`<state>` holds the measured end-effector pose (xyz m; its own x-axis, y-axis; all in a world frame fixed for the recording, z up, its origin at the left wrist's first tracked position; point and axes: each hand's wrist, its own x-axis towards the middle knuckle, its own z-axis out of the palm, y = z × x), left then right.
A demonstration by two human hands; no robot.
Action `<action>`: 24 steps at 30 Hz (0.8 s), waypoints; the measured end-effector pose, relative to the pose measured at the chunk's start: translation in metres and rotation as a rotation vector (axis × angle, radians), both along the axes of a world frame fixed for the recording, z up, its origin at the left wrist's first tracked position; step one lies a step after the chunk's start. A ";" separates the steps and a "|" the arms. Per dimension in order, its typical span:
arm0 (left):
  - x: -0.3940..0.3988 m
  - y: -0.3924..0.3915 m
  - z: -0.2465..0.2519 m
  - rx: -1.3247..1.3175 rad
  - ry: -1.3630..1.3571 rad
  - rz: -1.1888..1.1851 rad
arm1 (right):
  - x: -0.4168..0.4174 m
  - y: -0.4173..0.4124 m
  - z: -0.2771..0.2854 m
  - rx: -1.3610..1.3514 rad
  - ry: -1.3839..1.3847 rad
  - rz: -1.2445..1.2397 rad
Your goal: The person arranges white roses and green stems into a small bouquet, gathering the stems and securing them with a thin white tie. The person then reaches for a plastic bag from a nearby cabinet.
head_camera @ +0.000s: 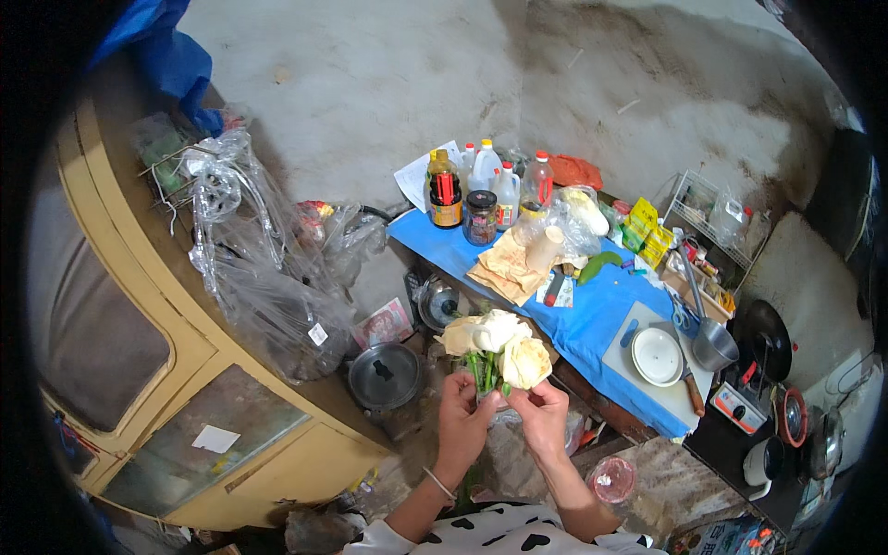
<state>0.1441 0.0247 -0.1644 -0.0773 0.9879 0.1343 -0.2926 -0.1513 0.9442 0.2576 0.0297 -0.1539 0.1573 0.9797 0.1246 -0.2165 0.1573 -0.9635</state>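
Note:
White and cream roses (501, 343) with green stems are held up in front of me, before the near edge of a blue-covered table (583, 322). My left hand (468, 416) closes around the lower part of the bunch from the left, apparently on a clear vessel that the stems stand in. From the right, my right hand (541, 416) has its thumb and fingers pinched at the base of the front cream rose, by a small green leaf. The lower stems are mostly hidden by my fingers.
Sauce and vinegar bottles (445, 191), a jar (480, 218), a green pepper (598, 267) and a cutting board (624, 347) with white bowls (657, 356) and a knife (694, 392) lie on the table. A lidded pot (385, 377) and a yellow cabinet (277, 472) are at left.

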 end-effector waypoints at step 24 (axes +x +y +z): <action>-0.080 0.007 -0.007 -0.070 -0.168 0.282 | 0.003 0.020 -0.022 -0.043 -0.257 0.334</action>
<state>0.0643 0.0313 -0.1714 -0.3644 0.9308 0.0289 -0.4008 -0.1848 0.8973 0.2611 0.0496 -0.1757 -0.2004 0.9767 0.0764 -0.0009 0.0778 -0.9970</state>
